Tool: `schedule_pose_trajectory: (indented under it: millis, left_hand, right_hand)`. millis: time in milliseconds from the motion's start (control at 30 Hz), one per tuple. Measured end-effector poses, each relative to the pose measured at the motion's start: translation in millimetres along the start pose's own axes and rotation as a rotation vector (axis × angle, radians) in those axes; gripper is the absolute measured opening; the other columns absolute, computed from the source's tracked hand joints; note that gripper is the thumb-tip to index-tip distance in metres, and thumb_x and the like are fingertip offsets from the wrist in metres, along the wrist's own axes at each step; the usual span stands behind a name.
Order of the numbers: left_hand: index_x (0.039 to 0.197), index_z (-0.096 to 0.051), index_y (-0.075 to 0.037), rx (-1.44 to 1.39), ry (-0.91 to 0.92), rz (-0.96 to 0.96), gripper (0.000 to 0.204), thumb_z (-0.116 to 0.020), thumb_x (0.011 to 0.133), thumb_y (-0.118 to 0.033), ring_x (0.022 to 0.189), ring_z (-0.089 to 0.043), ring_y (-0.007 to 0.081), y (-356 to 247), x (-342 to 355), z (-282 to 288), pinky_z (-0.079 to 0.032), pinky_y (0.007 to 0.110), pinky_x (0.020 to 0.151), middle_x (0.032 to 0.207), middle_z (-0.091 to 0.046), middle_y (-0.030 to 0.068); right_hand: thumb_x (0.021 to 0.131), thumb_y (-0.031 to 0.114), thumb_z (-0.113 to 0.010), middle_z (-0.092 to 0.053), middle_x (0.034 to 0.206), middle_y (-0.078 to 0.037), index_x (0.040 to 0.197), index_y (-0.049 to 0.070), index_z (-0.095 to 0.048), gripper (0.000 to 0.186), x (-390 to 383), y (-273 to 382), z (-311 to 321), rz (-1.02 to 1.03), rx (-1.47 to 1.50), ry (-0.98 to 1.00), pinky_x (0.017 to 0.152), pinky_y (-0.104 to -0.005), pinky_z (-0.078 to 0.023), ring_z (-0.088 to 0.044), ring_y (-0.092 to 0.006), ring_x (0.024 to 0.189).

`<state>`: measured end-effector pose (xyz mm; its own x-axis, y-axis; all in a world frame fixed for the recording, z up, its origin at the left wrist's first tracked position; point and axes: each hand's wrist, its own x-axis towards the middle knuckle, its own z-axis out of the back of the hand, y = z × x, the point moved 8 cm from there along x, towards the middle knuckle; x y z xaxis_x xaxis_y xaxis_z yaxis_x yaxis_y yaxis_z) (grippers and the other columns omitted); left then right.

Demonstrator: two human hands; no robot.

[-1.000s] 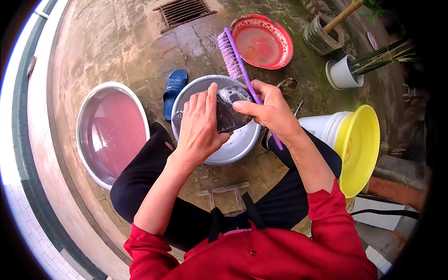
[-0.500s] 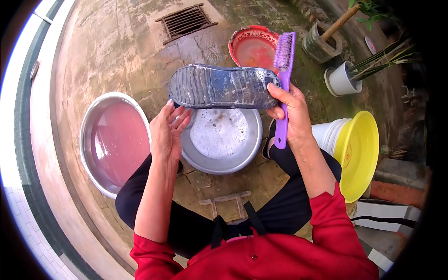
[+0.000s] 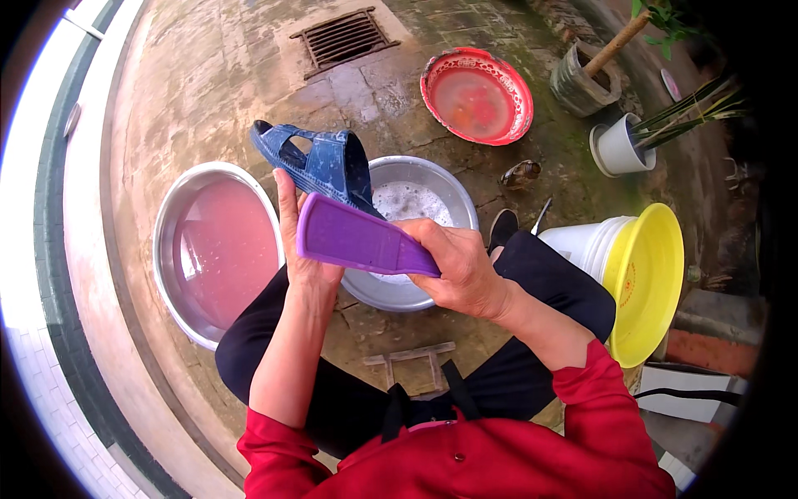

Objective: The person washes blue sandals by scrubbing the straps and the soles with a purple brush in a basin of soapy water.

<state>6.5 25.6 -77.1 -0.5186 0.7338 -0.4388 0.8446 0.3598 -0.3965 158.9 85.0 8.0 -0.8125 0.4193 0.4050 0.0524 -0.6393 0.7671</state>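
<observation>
A blue sandal [image 3: 320, 163] with wide straps and white suds on it is held by my left hand [image 3: 305, 249], tilted on its side with the toe end pointing to the right. Part of that hand and the sandal's sole are hidden behind a purple scrubbing brush [image 3: 357, 239]. My right hand [image 3: 461, 264] is closed round the brush's handle; the flat back of the brush shows and its bristles are out of sight, turned toward the sandal. Below both hands stands a metal basin [image 3: 432, 179] of foamy water.
To the left is a metal basin [image 3: 176, 187] of pinkish water. A red basin [image 3: 525, 91] with cloudy water stands farther off, near a drain grate [image 3: 345, 40]. At right are a white bucket with a yellow basin [image 3: 657, 283] and potted plants [image 3: 628, 145]. A small wooden stool [image 3: 411, 356] is between my legs.
The sandal has turned from sole up to its strap side showing and moved left. My right hand has let go of it and brought the brush down and left against it.
</observation>
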Motion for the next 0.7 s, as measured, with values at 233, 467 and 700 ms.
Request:
schedule_pose_trajectory:
  millis: [233, 467, 700]
  left_hand:
    - [0.12, -0.059, 0.002, 0.114, 0.021, 0.056, 0.073, -0.05, 0.09, -0.064, 0.101, -0.064, 0.0255, -1.6, -10.1, -7.0, -0.05, 0.037, 0.092, 0.117, -0.065, 0.0132]
    - [0.14, -0.039, 0.004, 0.007, 0.338, 0.146, 0.093, -0.033, 0.089, -0.074, 0.103, -0.064, 0.0355, 16.6, -24.8, -49.8, -0.054, 0.041, 0.088, 0.129, -0.054, 0.0295]
    - [0.142, -0.036, 0.004, 0.027, 0.521, 0.302, 0.099, -0.027, 0.086, -0.078, 0.091, -0.065, 0.0384, 38.5, -36.0, -59.1, -0.057, 0.043, 0.075, 0.126, -0.05, 0.0384]
  right_hand:
    - [0.076, 0.015, -0.077, -0.066, 0.095, -0.015, 0.107, 0.002, -0.058, 0.039, -0.4, 6.5, -2.8, 0.035, 0.093, 0.286, 0.064, -0.0386, -0.051, -0.066, -0.0321, 0.075]
    - [0.083, 0.019, -0.077, -0.055, 0.071, 0.0, 0.113, 0.0, -0.06, 0.039, 4.0, -30.4, 44.1, -0.408, 0.442, 0.025, 0.059, -0.0233, -0.042, -0.049, -0.0054, 0.063]
    - [0.093, 0.019, -0.066, -0.058, 0.071, 0.001, 0.119, 0.001, -0.059, 0.032, 5.8, -36.2, 51.4, -0.482, 0.585, -0.072, 0.047, -0.0179, -0.029, -0.038, 0.0001, 0.051]
